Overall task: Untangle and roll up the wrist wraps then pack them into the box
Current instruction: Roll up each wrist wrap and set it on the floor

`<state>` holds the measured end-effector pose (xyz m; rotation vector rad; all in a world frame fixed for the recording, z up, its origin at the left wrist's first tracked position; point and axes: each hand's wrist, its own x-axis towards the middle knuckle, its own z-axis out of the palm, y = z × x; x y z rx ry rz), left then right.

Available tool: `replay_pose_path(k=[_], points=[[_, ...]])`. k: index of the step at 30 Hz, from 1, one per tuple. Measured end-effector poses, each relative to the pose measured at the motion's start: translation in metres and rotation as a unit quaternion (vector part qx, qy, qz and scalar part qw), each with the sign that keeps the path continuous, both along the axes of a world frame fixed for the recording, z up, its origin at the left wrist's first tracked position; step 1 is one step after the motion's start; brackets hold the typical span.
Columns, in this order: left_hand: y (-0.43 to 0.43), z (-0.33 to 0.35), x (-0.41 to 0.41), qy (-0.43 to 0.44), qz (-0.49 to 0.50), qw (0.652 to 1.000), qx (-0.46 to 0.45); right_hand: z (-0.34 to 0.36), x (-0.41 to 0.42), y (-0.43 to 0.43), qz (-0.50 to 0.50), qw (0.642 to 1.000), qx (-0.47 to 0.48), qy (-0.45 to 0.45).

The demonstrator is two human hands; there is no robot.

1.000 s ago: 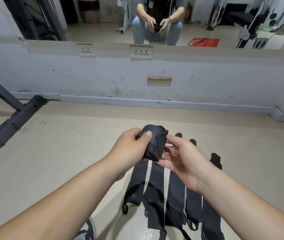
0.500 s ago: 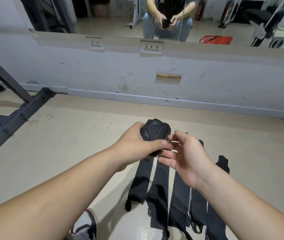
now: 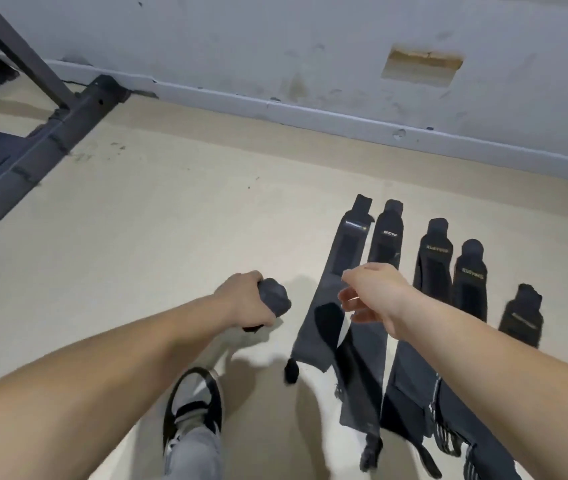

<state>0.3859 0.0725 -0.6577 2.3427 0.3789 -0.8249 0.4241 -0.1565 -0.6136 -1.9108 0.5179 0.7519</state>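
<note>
My left hand [image 3: 246,301] is closed around a rolled black wrist wrap [image 3: 275,299], held low over the beige floor, left of the flat wraps. My right hand [image 3: 372,294] hovers with fingers spread and nothing in it, above the two leftmost flat wraps. Several black wrist wraps [image 3: 344,271] lie unrolled side by side on the floor, their labelled ends pointing toward the wall; the rightmost one [image 3: 523,315] is partly hidden by my right forearm. No box is in view.
A dark metal equipment frame [image 3: 50,133] runs along the floor at the left. The grey wall and its skirting [image 3: 310,112] stand just behind the wraps. My shoe and trouser leg [image 3: 194,410] are on the floor below my left hand.
My right hand has let go of the rolled wrap and pulled away to the right. My left hand has carried the roll down and left. The camera has tilted down toward the floor.
</note>
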Motion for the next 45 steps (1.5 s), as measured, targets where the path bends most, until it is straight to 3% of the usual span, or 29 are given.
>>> replay_pose_path(k=[8, 13, 18, 23, 33, 35, 37, 38, 40, 42, 45], points=[[0.026, -0.136, 0.017, 0.001, 0.003, 0.997, 0.080, -0.126, 0.032, 0.029, -0.002, 0.995, -0.075, 0.070], [0.042, -0.160, 0.032, -0.011, 0.049, 0.995, 0.081, -0.183, 0.039, 0.025, -0.005, 0.987, -0.135, 0.083], [0.042, -0.167, 0.029, -0.049, 0.004, 0.991, 0.126, -0.211, 0.034, 0.025, -0.007, 0.975, -0.206, 0.079], [0.039, -0.163, 0.029, -0.147, -0.042, 0.975, 0.163, -0.225, 0.018, 0.029, -0.082, 0.980, -0.147, 0.102], [0.033, -0.154, 0.031, -0.124, -0.095, 0.963, 0.220, -0.219, 0.009, 0.030, -0.203, 0.975, -0.037, 0.083], [0.026, -0.143, 0.032, -0.183, -0.132, 0.946, 0.233, -0.212, 0.008, 0.024, -0.230, 0.970, -0.013, 0.081], [0.010, -0.132, 0.031, -0.294, -0.172, 0.921, 0.191, -0.207, 0.009, 0.019, -0.238, 0.967, 0.013, 0.093], [-0.001, -0.125, 0.028, -0.307, -0.200, 0.917, 0.159, -0.205, 0.009, 0.017, -0.239, 0.964, 0.023, 0.110], [-0.026, -0.126, 0.018, -0.194, -0.204, 0.958, 0.053, -0.200, 0.007, 0.014, -0.252, 0.955, 0.035, 0.151], [-0.047, -0.140, 0.009, -0.058, -0.091, 0.994, -0.025, -0.197, 0.001, 0.009, -0.261, 0.950, 0.046, 0.163], [-0.064, -0.158, 0.002, 0.070, 0.116, 0.981, -0.141, -0.198, -0.008, -0.001, -0.252, 0.946, 0.071, 0.191]])
